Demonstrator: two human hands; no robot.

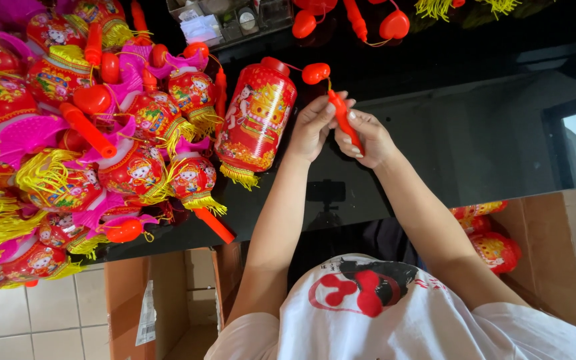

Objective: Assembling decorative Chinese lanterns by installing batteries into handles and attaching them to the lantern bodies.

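Observation:
My right hand (368, 137) is closed around a red plastic handle stick (344, 121) over the black table. The fingers of my left hand (311, 125) pinch the upper end of the same stick. A thin cord runs from the stick to a red heart-shaped piece (315, 72) and on to a red paper lantern (256, 117) with cartoon prints and a yellow fringe. That lantern lies on the table just left of my left hand.
A big pile of similar red, pink and yellow lanterns (88, 133) covers the left of the glossy black table (475, 133). A clear plastic box (225, 20) and loose red hearts (395, 25) lie at the far edge. Open cardboard boxes (168, 300) (535, 227) stand on the tiled floor; the right one holds lanterns.

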